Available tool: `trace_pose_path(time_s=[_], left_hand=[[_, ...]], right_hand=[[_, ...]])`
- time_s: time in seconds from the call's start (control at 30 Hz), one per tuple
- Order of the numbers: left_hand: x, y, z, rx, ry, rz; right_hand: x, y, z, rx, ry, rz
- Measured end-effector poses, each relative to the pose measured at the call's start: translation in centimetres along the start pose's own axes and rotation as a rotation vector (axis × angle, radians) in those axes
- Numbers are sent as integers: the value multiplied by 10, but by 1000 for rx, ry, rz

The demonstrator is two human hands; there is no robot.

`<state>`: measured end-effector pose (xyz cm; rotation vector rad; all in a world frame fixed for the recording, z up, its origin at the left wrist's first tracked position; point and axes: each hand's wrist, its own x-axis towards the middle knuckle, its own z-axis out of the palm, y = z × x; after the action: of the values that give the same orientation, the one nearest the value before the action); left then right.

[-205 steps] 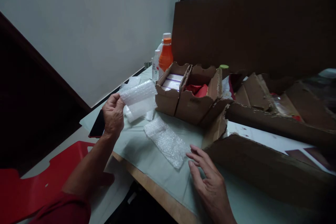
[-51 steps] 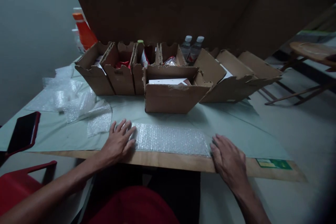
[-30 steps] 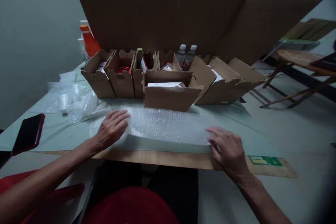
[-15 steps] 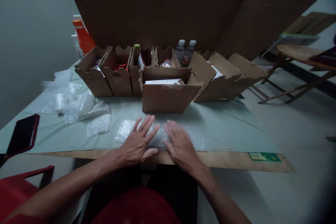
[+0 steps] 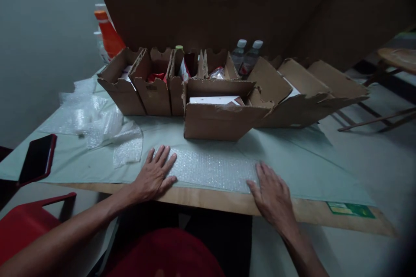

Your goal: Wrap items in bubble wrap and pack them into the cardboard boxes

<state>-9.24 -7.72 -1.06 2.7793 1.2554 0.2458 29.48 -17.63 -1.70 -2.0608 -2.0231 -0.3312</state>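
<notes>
A strip of clear bubble wrap [image 5: 211, 169] lies flat along the front of the cloth-covered table [image 5: 302, 173]. My left hand [image 5: 155, 172] rests on the strip's left end, palm down with fingers spread. At the opposite end, my right hand [image 5: 271, 190] lies flat with its fingertips on the wrap's edge. Neither hand grips anything. Just behind the strip stands a cardboard box [image 5: 221, 121] with a white item [image 5: 214, 100] inside.
More bubble wrap [image 5: 97, 117] is heaped at the left, near a phone [image 5: 37, 158]. Several cardboard bins [image 5: 126, 97] line the back, with two clear bottles [image 5: 250, 58] and an orange bottle [image 5: 108, 34]. A tall cardboard panel [image 5: 211, 8] stands behind. A red stool [image 5: 29, 229] is at lower left.
My hands have moved apart along the bubble wrap, from its middle to its two ends. The view has tilted down and come slightly closer.
</notes>
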Motion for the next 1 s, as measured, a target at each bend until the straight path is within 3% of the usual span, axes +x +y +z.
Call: trace_pose_path(time_s=[0.17, 0.3, 0.4, 0.5, 0.6, 0.73, 0.83, 0.93, 1.0], left_hand=[[-9, 2, -16, -73, 61, -18], [-13, 7, -31, -21, 46, 74], [-10, 9, -31, 87, 22, 132], [-4, 4, -27, 140, 40, 184], [1, -9, -32, 87, 161, 220], [18, -38, -55, 98, 473, 198], [47, -64, -66, 136, 645, 182], [78, -84, -55, 126, 622, 190], [95, -92, -39, 123, 563, 215]], right_hand=[[19, 28, -8, 68, -25, 74], [48, 19, -4, 195, -165, 24], [58, 8, -6, 300, -197, 26], [52, 3, -21, 449, -187, 94], [30, -5, -47, 636, -186, 229], [-14, -47, -67, 941, -220, 326], [-48, -102, -54, 1122, -303, 332], [-73, -151, -25, 1191, -375, 179], [-78, -170, -9, 1191, -409, 85]])
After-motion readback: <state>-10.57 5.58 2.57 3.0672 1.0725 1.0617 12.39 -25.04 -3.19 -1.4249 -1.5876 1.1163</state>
